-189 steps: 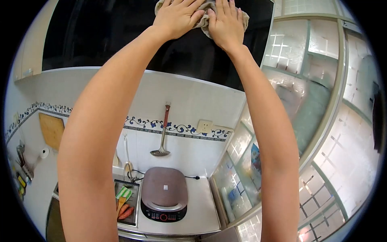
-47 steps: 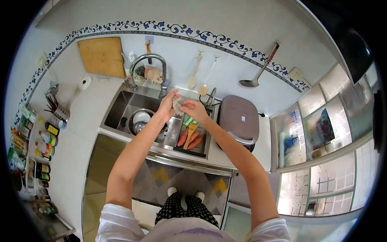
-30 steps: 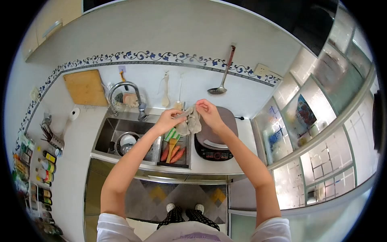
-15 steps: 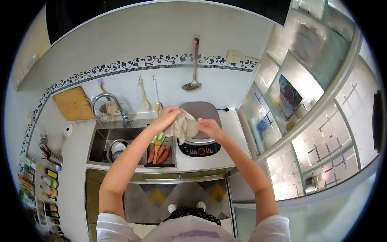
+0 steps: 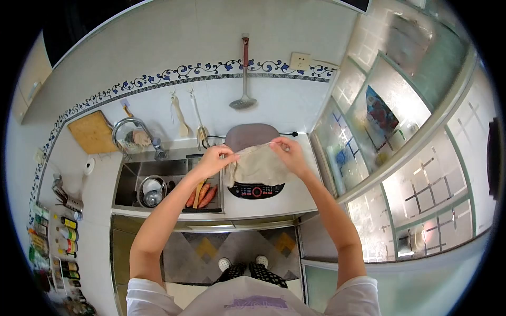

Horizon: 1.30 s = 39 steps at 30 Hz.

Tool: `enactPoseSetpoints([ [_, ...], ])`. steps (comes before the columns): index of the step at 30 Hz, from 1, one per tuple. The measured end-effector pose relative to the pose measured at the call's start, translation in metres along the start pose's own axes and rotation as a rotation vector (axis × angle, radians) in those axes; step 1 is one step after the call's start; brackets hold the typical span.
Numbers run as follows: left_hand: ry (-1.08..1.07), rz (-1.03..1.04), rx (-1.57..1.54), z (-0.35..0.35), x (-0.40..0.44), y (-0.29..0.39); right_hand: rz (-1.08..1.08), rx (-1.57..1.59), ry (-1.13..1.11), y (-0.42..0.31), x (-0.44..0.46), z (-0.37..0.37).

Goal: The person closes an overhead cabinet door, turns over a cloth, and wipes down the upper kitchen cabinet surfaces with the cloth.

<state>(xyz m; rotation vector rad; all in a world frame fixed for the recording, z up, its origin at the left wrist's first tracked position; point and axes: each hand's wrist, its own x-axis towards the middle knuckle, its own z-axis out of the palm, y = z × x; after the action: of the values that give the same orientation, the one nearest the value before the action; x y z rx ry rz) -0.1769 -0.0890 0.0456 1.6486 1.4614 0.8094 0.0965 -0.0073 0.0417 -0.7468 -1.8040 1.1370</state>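
Observation:
A beige cloth point(image 5: 258, 167) hangs spread out between my two hands, over the front of a brown-lidded electric cooker point(image 5: 252, 135). My left hand point(image 5: 215, 159) pinches its upper left corner. The upper right corner is pinched by my right hand point(image 5: 289, 154). Below the cloth's lower edge the cooker's black control panel point(image 5: 256, 190) shows. Most of the lid's front is hidden behind the cloth.
Left of the cooker, a sink point(image 5: 129, 181) holds a pot with bowls point(image 5: 152, 191); reddish sweet potatoes point(image 5: 208, 196) lie in its right part. A skimmer point(image 5: 243, 100) hangs on the wall. Bottles point(image 5: 68, 234) stand far left, and glass panels rise at right.
The cloth was bunched up half a second ago and is now stretched flat between my hands. My right hand has moved up and right. Earlier, both hands pressed the cloth on the dark upper panel.

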Motion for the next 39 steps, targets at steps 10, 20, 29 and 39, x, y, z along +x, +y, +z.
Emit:
enactPoseSetpoints([
  [10, 0.163, -0.031, -0.450, 0.027, 0.027, -0.014, 0.078, -0.147, -0.007, -0.010, 0.010, -0.020],
  [20, 0.017, 0.044, 0.066, 0.018, 0.017, -0.011, 0.202, -0.174, -0.142, -0.016, 0.008, -0.055],
  [29, -0.031, 0.012, -0.023, 0.016, 0.032, -0.070, 0.336, -0.145, -0.198, 0.049, 0.009, -0.074],
  [39, 0.131, -0.116, 0.109, 0.030, 0.104, -0.158, 0.316, -0.413, -0.162, 0.197, 0.044, -0.059],
])
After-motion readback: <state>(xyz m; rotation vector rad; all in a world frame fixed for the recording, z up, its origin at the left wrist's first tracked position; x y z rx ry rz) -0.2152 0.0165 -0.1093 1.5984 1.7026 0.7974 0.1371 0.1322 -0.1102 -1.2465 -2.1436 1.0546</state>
